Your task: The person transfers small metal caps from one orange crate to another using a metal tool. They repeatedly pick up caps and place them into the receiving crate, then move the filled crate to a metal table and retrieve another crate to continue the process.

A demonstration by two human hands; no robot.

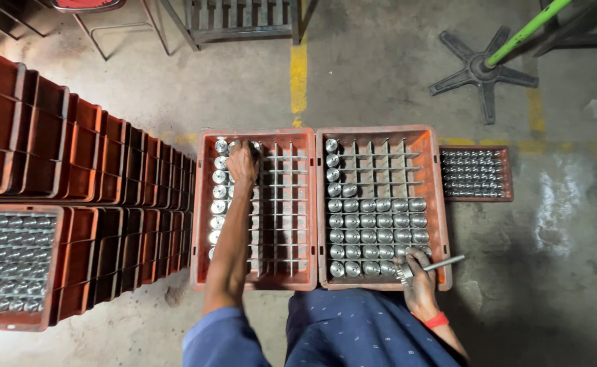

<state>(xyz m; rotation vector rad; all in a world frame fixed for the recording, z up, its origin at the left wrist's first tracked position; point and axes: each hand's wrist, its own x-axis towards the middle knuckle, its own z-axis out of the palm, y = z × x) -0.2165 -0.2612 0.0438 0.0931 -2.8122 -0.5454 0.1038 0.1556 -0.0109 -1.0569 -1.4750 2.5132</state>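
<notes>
Two orange crates with wire grid dividers stand side by side on the floor in front of me. My left hand (pixel 242 163) reaches to the far end of the left crate (pixel 201 204), closed over a shiny metal cylinder beside a column of cylinders (pixel 220 191). My right hand (pixel 417 270) rests at the near right corner of the right crate (pixel 441 204), gripping a slim metal rod (pixel 444 263) with a toothed metal part at its end. The right crate holds several rows of metal cylinders (pixel 376 234) in its near half and one column on its left.
Tall stacks of empty orange crates (pixel 74 149) stand on the left, with a full crate of metal parts (pixel 10 261) at the near left. A smaller crate of parts (pixel 475 173) lies right of the two crates. A chair base (pixel 482 71) and yellow floor line (pixel 298 75) lie beyond.
</notes>
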